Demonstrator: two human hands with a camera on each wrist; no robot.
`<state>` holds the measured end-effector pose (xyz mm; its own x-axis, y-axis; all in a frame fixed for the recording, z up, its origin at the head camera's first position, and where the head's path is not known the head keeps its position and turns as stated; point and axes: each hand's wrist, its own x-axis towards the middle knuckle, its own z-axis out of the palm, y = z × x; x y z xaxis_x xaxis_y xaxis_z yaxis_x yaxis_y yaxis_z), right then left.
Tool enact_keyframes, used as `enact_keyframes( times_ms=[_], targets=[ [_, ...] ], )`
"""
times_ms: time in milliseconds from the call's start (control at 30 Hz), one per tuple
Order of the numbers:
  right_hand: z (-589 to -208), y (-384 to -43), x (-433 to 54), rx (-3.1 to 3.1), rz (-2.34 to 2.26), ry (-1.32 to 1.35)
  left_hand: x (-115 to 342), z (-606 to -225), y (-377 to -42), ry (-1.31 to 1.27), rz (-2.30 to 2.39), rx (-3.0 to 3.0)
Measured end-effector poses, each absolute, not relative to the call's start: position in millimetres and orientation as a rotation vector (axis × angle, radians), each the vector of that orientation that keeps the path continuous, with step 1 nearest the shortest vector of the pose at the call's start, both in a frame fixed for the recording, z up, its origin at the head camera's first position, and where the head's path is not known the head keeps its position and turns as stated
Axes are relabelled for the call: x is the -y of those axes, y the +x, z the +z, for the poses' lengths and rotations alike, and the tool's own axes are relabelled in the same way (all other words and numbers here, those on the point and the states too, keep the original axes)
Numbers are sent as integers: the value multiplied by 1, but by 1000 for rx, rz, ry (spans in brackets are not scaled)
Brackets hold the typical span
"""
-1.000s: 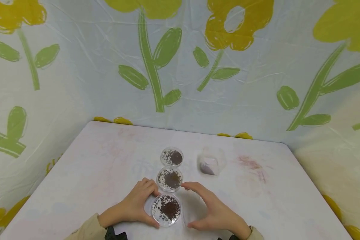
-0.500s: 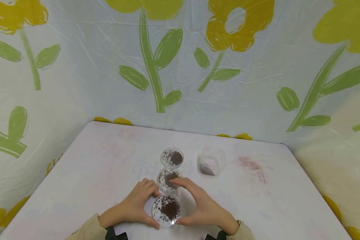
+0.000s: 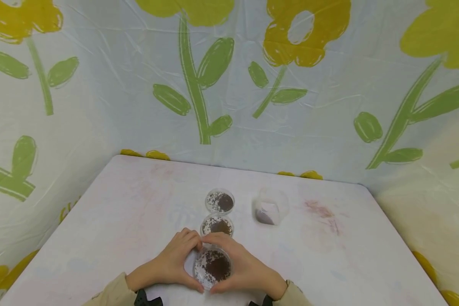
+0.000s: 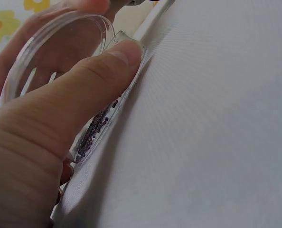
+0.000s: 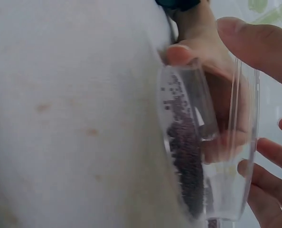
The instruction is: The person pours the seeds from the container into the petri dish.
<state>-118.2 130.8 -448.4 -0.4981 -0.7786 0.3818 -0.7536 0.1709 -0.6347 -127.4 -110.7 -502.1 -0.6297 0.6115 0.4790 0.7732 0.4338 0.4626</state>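
My left hand holds the left side of the nearest petri dish, its thumb on the near edge and the fingers at the far edge. Dark brown grains lie in the dish, as the left wrist view shows along the dish side. My right hand arches around the right side of the same dish. Between its thumb and fingers it holds a clear round lid, tilted close over the dish in the right wrist view. In the head view the fingertips of both hands meet at the dish's far edge.
Two more petri dishes with brown grains, a middle one and a far one, stand in line behind the nearest. To their right is a clear container with something dark inside. A flower-printed curtain surrounds the white table.
My right hand has moved left with the clear lid, from the right of the nearest dish to over it. The left hand has kept its hold on the dish.
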Motion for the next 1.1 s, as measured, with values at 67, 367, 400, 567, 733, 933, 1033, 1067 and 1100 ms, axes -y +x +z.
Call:
enact_keyframes(
  times_ms=[67,367,400,567,733,933,1033,1067,1100],
  targets=[
    [-452,-118,-128,-2363,-1256,-1591,110,-502,-127,-1196,-975,2461],
    [-463,-117,-125,-2397,-1236,-1700,110,-500,-124,-1177,-974,2502],
    [-464,-118,-125,-2394,-1239,-1707,111,-500,-124,-1178,-977,2502],
    [-469,-119,-125,-2407,-1225,-1777,113,-500,-125,-1198,-970,2507],
    [-468,-119,-124,-2402,-1231,-1847,116,-498,-126,-1211,-998,2505],
    [-452,-112,-121,-2371,-1258,-1864,117,-494,-125,-1223,-1005,2503],
    [-444,-109,-121,-2360,-1262,-1856,118,-493,-126,-1233,-1000,2499],
    [-442,-108,-121,-2354,-1268,-1849,118,-493,-126,-1233,-996,2510],
    [-441,-108,-121,-2349,-1278,-1844,119,-493,-126,-1239,-987,2511]
  ],
)
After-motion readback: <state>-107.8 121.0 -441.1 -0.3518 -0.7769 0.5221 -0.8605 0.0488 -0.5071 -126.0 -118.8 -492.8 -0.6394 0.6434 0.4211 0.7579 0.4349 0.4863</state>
